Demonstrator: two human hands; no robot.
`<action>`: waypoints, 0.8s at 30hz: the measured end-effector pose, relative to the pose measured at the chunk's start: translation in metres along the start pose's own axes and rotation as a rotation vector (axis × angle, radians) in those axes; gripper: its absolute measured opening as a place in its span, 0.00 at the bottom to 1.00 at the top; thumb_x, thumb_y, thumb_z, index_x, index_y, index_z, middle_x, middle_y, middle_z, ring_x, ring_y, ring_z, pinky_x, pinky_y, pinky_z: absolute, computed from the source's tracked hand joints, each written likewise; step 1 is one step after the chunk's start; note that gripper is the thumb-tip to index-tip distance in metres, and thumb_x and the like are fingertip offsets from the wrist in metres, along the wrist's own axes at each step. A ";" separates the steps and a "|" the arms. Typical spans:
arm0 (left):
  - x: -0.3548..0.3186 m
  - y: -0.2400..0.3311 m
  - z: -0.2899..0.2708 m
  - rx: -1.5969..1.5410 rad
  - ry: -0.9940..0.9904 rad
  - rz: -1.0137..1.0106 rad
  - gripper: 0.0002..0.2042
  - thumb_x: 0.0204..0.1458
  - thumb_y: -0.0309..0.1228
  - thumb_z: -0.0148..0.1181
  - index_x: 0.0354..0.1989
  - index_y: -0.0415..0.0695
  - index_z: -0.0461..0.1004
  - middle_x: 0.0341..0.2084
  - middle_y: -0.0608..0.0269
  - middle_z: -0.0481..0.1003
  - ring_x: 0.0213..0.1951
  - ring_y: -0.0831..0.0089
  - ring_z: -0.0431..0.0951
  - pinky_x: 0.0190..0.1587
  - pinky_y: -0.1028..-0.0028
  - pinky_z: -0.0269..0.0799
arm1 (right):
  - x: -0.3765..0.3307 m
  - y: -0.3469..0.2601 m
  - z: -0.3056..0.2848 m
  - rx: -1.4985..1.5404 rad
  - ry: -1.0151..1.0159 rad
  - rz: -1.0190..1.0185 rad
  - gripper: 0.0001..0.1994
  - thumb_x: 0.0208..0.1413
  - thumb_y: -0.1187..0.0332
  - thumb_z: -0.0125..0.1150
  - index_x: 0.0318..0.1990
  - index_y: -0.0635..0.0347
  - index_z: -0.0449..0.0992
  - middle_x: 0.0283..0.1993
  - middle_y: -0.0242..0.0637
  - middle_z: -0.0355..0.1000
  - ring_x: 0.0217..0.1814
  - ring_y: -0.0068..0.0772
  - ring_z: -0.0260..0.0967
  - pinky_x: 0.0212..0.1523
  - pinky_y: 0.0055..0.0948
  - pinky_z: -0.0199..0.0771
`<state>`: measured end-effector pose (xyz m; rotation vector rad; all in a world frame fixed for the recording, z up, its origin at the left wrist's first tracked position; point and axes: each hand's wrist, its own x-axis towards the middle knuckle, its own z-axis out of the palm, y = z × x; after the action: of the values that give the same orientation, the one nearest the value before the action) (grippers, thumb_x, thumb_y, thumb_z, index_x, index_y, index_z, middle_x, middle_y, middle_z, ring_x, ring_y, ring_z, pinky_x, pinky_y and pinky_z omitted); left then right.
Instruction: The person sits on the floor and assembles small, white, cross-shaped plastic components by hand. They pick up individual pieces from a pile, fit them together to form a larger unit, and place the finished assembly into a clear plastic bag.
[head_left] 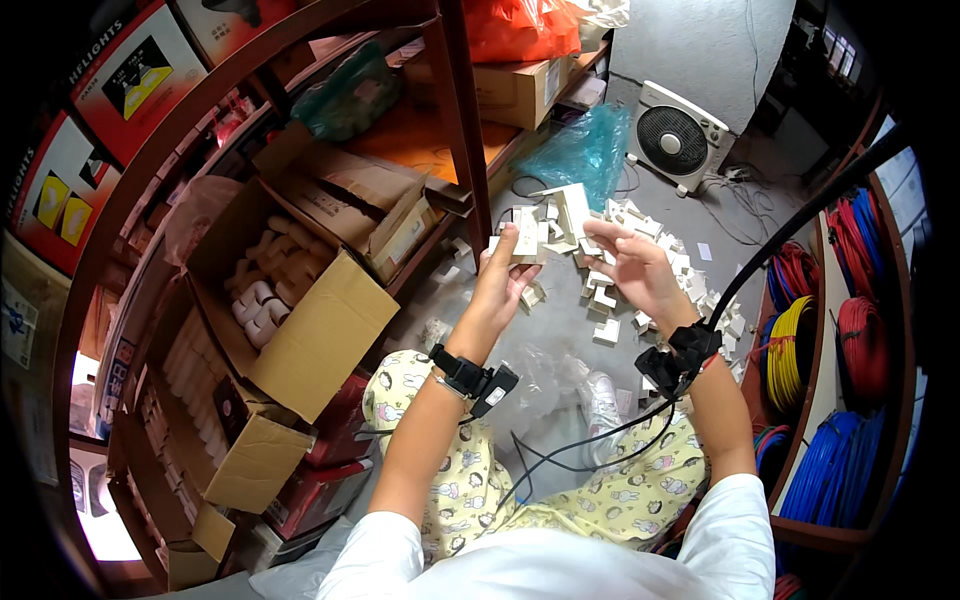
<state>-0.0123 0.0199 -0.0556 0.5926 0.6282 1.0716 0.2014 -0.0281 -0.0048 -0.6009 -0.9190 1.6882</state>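
My left hand is closed around a small white angular plastic piece, with the thumb on its near side. Opposite it, my right hand has its fingers stretched toward the left and apart from the thumb, with nothing plainly held between them. A larger white corner-shaped plastic piece shows between the two hands, close to the right fingertips. Whether those fingertips touch it, I cannot tell. Beyond and below the right hand, many similar white pieces lie loose in a pile on the grey floor.
An open carton of white fittings stands at the left, beside shelving. A box fan and blue-green plastic bag are ahead. Coiled wires fill the right shelf. A black cable hangs across my lap.
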 end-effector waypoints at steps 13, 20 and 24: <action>0.000 -0.011 0.010 0.087 0.111 0.354 0.32 0.47 0.43 0.67 0.50 0.48 0.51 0.45 0.62 0.63 0.44 0.77 0.66 0.44 0.75 0.66 | -0.016 0.009 0.006 0.267 0.077 0.131 0.27 0.50 0.76 0.50 0.60 0.73 0.59 0.58 0.40 0.62 0.57 0.30 0.59 0.57 0.35 0.63; 0.011 -0.009 -0.003 0.088 0.137 0.410 0.32 0.46 0.42 0.69 0.51 0.48 0.52 0.45 0.63 0.63 0.44 0.77 0.66 0.44 0.77 0.64 | -0.017 0.007 -0.007 0.375 -0.014 0.162 0.32 0.46 0.69 0.53 0.62 0.73 0.56 0.56 0.42 0.63 0.55 0.33 0.61 0.56 0.34 0.64; 0.010 -0.011 -0.001 0.028 -0.001 0.372 0.32 0.46 0.41 0.68 0.51 0.48 0.52 0.45 0.62 0.63 0.46 0.76 0.66 0.49 0.74 0.65 | -0.021 0.008 -0.003 0.515 -0.116 0.180 0.36 0.43 0.68 0.54 0.62 0.74 0.54 0.56 0.46 0.63 0.56 0.35 0.61 0.56 0.33 0.65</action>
<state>-0.0033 0.0255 -0.0657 0.7528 0.5440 1.4113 0.2052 -0.0484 -0.0146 -0.2433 -0.4829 2.0410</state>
